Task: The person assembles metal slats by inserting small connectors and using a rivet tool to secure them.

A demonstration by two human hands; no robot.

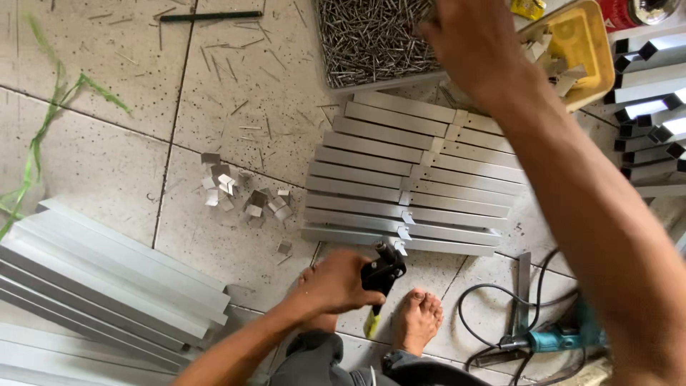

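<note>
At six o'clock the left hand (336,282) clamps the stiff, weighty rivet gun (382,275) by its handles, while the right hand (471,39) at twelve o'clock dips curled fingers among small, light rivets (371,36).

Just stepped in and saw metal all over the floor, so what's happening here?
A person sits on the tiled floor, one bare foot out. Their left hand grips a black hand riveter, its nose at the nearest of a row of joined aluminium bars. Their right hand reaches into a tray of rivets. A teal power drill lies nearby.
</note>
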